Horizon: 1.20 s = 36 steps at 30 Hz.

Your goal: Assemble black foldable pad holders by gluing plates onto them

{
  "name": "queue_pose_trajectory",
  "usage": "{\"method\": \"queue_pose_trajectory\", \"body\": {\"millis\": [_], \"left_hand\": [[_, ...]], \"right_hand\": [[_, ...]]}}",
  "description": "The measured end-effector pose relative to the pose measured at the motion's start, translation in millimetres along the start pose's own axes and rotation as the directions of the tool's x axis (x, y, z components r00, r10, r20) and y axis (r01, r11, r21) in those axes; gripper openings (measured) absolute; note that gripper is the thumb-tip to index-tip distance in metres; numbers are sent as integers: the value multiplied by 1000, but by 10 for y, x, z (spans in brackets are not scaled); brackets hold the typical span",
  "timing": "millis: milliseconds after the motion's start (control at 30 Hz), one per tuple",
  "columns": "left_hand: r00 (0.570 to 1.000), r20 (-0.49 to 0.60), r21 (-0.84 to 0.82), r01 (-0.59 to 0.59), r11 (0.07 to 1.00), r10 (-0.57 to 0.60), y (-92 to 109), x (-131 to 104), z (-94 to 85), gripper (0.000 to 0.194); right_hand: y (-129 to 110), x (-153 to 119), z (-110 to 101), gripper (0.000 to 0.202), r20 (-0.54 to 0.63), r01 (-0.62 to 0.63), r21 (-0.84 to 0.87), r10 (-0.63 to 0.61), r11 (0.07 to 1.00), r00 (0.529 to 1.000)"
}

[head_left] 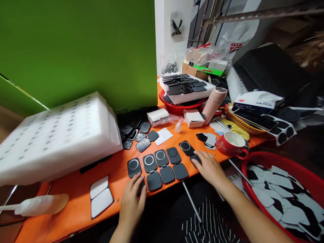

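Note:
Several black two-panel hinged pads, which look like folding wireless chargers, lie opened in a row along the table's front edge. My left hand is closed round the lower panel of the leftmost folding charger pad; its upper panel bears a pale ring. At the row's right end, my right hand grips the lower panel of another folding charger pad, whose upper panel shows a meshed circle. Between the hands lie pads with ringed upper panels and plain lower panels. My fingers partly cover both held panels.
Loose black panels are heaped behind the row, beside a white foam block. A white-backed sheet and a squeeze bottle lie left. Rightward stand a red mug, a pink flask and a red basin of cut pieces.

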<state>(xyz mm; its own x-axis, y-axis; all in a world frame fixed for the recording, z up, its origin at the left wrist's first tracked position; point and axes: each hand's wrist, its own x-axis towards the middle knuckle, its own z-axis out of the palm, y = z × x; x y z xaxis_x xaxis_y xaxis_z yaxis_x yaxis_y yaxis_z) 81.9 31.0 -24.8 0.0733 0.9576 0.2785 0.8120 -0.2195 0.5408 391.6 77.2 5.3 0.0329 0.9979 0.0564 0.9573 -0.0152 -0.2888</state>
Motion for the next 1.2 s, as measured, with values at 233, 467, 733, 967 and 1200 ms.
{"method": "queue_pose_trajectory", "body": {"millis": [233, 467, 733, 967, 1200], "left_hand": [[999, -28, -37, 19, 999, -20, 2, 24, -12, 32], [971, 88, -390, 237, 890, -220, 350, 1, -91, 28], [774, 522, -811, 580, 72, -357, 637, 152, 159, 55], [651, 539, -819, 554, -151, -534, 486, 101, -160, 56], [688, 486, -843, 531, -83, -539, 352, -31, -255, 39]], "right_hand": [[145, 149, 90, 70, 196, -170, 15, 164, 985, 967], [167, 216, 222, 35, 107, -247, 444, 223, 861, 969], [-1080, -251, 235, 40, 290, -86, 837, -303, 541, 908], [-1267, 834, 152, 41, 205, 237, 101, -254, 966, 945], [-1326, 1339, 391, 34, 297, 261, -92, -223, 961, 928]]}}
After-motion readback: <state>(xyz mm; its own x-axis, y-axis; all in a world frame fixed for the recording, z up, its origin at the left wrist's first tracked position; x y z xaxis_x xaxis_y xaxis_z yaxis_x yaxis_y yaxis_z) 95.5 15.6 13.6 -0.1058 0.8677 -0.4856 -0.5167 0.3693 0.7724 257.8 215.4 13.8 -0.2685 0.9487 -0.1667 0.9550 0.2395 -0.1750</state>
